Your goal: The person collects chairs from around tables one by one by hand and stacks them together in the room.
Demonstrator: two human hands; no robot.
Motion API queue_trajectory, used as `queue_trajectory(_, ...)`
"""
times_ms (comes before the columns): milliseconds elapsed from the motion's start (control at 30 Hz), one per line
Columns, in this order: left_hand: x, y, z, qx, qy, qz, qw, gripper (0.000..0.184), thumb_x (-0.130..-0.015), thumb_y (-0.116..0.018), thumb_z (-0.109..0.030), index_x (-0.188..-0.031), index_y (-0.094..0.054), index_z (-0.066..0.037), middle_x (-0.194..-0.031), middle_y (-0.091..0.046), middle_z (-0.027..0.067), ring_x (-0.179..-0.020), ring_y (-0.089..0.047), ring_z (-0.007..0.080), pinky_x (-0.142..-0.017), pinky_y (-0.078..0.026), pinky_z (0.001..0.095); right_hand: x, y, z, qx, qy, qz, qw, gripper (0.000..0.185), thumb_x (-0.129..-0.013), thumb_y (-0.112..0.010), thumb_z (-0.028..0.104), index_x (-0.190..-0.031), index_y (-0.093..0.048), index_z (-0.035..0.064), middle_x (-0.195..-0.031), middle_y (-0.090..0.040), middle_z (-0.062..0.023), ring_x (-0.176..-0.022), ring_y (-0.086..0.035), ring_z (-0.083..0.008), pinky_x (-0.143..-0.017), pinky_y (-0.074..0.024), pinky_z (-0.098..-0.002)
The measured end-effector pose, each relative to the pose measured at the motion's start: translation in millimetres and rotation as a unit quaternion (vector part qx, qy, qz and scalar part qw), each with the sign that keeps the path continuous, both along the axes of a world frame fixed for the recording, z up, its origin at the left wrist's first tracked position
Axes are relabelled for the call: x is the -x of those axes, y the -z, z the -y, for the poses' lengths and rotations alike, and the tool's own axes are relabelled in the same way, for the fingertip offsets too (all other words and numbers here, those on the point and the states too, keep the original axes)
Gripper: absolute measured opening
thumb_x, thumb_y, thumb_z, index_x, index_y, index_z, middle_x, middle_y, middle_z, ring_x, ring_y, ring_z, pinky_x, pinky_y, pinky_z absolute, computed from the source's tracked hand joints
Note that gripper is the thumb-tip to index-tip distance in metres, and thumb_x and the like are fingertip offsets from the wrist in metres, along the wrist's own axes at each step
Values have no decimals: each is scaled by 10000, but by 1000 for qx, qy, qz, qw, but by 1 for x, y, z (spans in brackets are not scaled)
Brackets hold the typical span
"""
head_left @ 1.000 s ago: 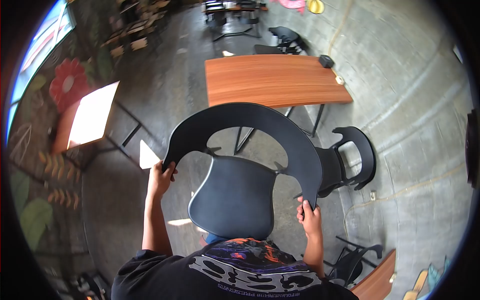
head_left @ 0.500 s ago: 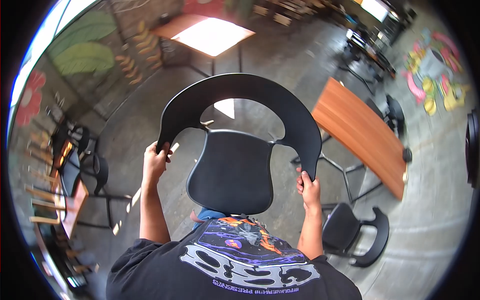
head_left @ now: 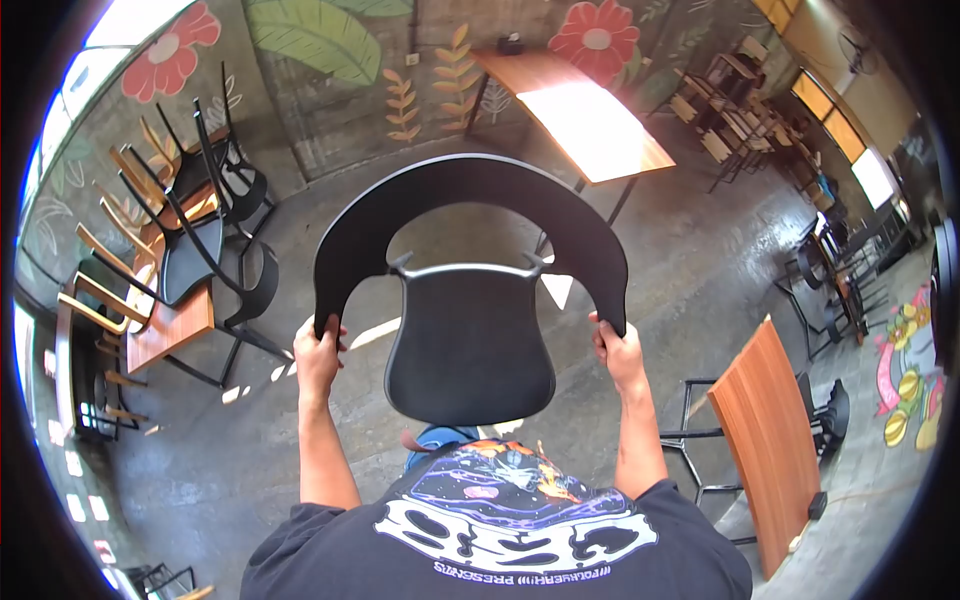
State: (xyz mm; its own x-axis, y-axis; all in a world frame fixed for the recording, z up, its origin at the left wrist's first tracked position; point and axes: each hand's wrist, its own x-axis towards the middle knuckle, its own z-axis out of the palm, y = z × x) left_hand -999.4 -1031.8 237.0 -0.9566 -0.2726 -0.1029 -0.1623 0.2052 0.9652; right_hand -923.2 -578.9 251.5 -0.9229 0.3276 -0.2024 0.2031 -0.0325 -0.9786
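I have the left hand [head_left: 317,358] and right hand [head_left: 622,357] gripping the chair [head_left: 470,325] by its back's [head_left: 470,180] ends. It spans crosswise, the seat [head_left: 470,360] between them, neither hand nearer.

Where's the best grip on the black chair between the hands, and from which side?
For the black chair, probably the two ends of its curved backrest, one hand each, coming from the seat's front edge, nearest the wearer. The ends curl forward, narrow enough to wrap, and flank the seat, which should balance it. The left hand and right hand grip there.
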Motion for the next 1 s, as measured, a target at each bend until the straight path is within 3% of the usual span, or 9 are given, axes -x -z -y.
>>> queue_trajectory(100,36,-7,-2,50,-48,-33,997,298,-952,-622,-263,-818,-648,2,-644,-628,24,-511,-571,90,-430,-430,259,59,16,-5,14,-32,-39,999,186,-978,-519,169,-1056,-617,32,-677,-489,32,-508,-401,-42,-439,-278,-222)
queue_trajectory(267,93,-7,2,85,-75,-79,990,274,-941,-629,-238,-862,-670,21,-634,-638,43,-509,-578,107,-495,-447,273,136,22,0,39,-31,-7,999,167,-969,-520,143,-1037,-636,43,-671,-497,41,-508,-396,-31,-444,-292,-214)
queue_trajectory(533,201,-12,-29,130,-92,-86,984,265,-950,-609,-214,-864,-667,30,-651,-657,62,-501,-590,118,-489,-461,277,277,44,-28,53,-67,16,996,182,-972,-502,147,-1053,-617,32,-675,-483,28,-495,-385,-41,-439,-273,-215)
queue_trajectory(633,252,-10,-49,163,-108,-78,978,274,-954,-602,-216,-860,-664,33,-651,-660,67,-494,-600,129,-482,-465,284,346,54,-48,71,-86,6,994,168,-968,-527,165,-1048,-644,73,-673,-503,33,-498,-409,-40,-442,-312,-211)
queue_trajectory(900,363,-31,-105,130,-178,-89,971,271,-962,-605,-232,-893,-666,23,-686,-664,53,-510,-584,102,-495,-452,255,516,34,-100,80,-163,-28,983,180,-961,-513,118,-1071,-640,55,-667,-499,37,-518,-415,-39,-458,-316,-205)
queue_trajectory(1000,393,-35,-122,105,-199,-79,971,290,-966,-605,-264,-893,-660,11,-724,-675,47,-518,-587,90,-399,-407,248,568,29,-112,78,-177,-62,979,202,-944,-502,77,-1089,-639,42,-678,-498,45,-532,-416,-30,-463,-310,-204)
